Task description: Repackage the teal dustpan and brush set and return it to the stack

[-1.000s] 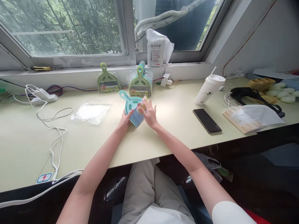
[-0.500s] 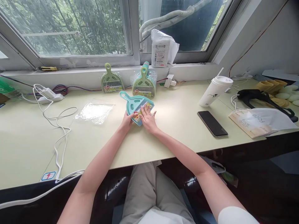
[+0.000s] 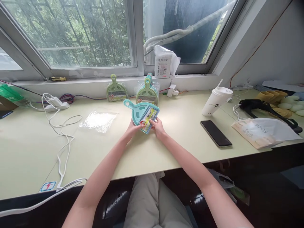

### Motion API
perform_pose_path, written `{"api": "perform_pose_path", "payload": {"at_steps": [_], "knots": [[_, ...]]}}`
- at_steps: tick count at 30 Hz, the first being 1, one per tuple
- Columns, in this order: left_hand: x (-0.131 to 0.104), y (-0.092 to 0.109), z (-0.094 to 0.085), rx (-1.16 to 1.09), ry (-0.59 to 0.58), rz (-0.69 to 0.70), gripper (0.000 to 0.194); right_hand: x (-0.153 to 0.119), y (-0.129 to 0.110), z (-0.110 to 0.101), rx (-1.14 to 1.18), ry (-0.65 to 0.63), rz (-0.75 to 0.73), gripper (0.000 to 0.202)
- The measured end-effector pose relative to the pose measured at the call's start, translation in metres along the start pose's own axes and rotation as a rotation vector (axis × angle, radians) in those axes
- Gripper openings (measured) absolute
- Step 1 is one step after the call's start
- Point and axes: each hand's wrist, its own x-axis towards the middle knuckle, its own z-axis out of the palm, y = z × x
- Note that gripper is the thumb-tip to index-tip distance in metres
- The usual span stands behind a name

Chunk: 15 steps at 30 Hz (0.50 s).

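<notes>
A turquoise mini dustpan (image 3: 136, 111) with a brush in it and a printed label band across the front is held up over the table, its handle tilted to the upper left. My left hand (image 3: 133, 129) grips its lower left edge, thumb on the label. My right hand (image 3: 157, 127) holds the lower right side, thumb in front and fingers partly hidden behind. Behind it, a bagged green dustpan set (image 3: 116, 90) leans against the sill. Beside that stands a row of bagged sets with a green dustpan (image 3: 147, 90) in front.
A flat clear plastic bag (image 3: 98, 121) lies left of my hands. White cables (image 3: 66, 139) and a power strip (image 3: 57, 106) are farther left. To the right are a phone (image 3: 215, 133), a white cup with a straw (image 3: 216, 100) and a tissue pack (image 3: 253, 132). A wrapped box (image 3: 163, 65) stands on the sill.
My right hand has slid from lying flat over the label to gripping the right edge, uncovering more of the label. The view has tipped up a little.
</notes>
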Motion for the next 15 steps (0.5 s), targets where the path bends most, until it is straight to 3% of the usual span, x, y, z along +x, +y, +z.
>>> {"api": "perform_pose_path", "payload": {"at_steps": [2,3,4,6,8,9,10,12,15], "knots": [[0.003,0.004,-0.009,0.167,-0.03,0.04,0.081,0.003,0.0,-0.004,0.028,0.011,-0.029,0.036],[0.004,0.006,-0.017,0.282,0.026,0.073,0.069,0.004,-0.001,-0.007,0.032,0.017,-0.04,0.036],[0.005,0.01,-0.027,0.422,0.147,0.114,0.056,0.005,-0.001,-0.009,0.031,0.027,-0.045,0.037],[0.006,0.017,-0.054,0.749,0.515,0.178,0.043,0.007,-0.002,-0.012,0.028,0.055,-0.045,0.038],[0.003,0.022,-0.084,1.044,0.832,0.122,0.043,0.009,-0.003,-0.015,0.036,0.075,-0.043,0.039],[0.001,0.023,-0.098,1.143,0.896,0.043,0.046,0.009,-0.004,-0.016,0.043,0.082,-0.043,0.038],[-0.002,0.023,-0.11,1.208,0.889,-0.053,0.046,0.01,-0.005,-0.017,0.049,0.088,-0.043,0.037],[-0.005,0.021,-0.124,1.277,0.69,-0.187,0.04,0.011,-0.007,-0.019,0.048,0.097,-0.038,0.034],[-0.006,0.02,-0.124,1.333,0.304,-0.121,0.035,0.01,-0.011,-0.022,-0.004,0.13,-0.02,0.029]]}}
